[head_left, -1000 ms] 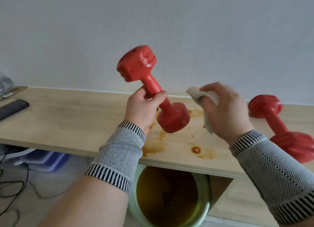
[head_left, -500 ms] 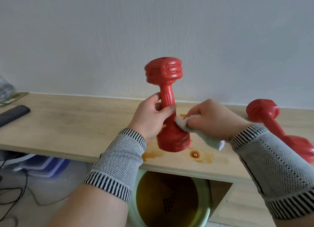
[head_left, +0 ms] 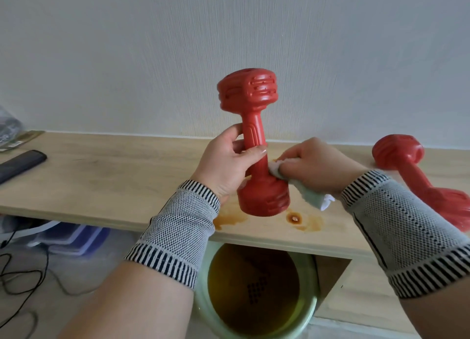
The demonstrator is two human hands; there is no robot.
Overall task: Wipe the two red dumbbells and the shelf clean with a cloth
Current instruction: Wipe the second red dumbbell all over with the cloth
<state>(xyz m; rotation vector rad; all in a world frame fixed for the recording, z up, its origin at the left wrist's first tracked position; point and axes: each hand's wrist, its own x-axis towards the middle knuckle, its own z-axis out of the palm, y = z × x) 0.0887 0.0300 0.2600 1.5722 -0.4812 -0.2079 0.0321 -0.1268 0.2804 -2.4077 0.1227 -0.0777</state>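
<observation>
My left hand (head_left: 226,164) grips the handle of a red dumbbell (head_left: 250,125) and holds it upright just above the wooden shelf (head_left: 114,183). My right hand (head_left: 318,166) holds a pale cloth (head_left: 305,191) and presses it against the dumbbell's handle just above the lower head. The cloth's loose end hangs below my right wrist. A second red dumbbell (head_left: 417,178) lies on the shelf at the right, partly behind my right forearm. Brown stains (head_left: 295,218) mark the shelf under the held dumbbell.
A black remote-like bar (head_left: 20,163) lies at the shelf's left end, with a packet (head_left: 10,130) behind it. Below the shelf stand a pale green bucket of brown liquid (head_left: 256,293), blue-lidded boxes (head_left: 68,237) and loose cables (head_left: 23,282) on the floor. A white wall backs the shelf.
My left hand has turned the dumbbell from tilted left to upright. My right hand brought the cloth down and in from beside the dumbbell onto the handle near its lower head.
</observation>
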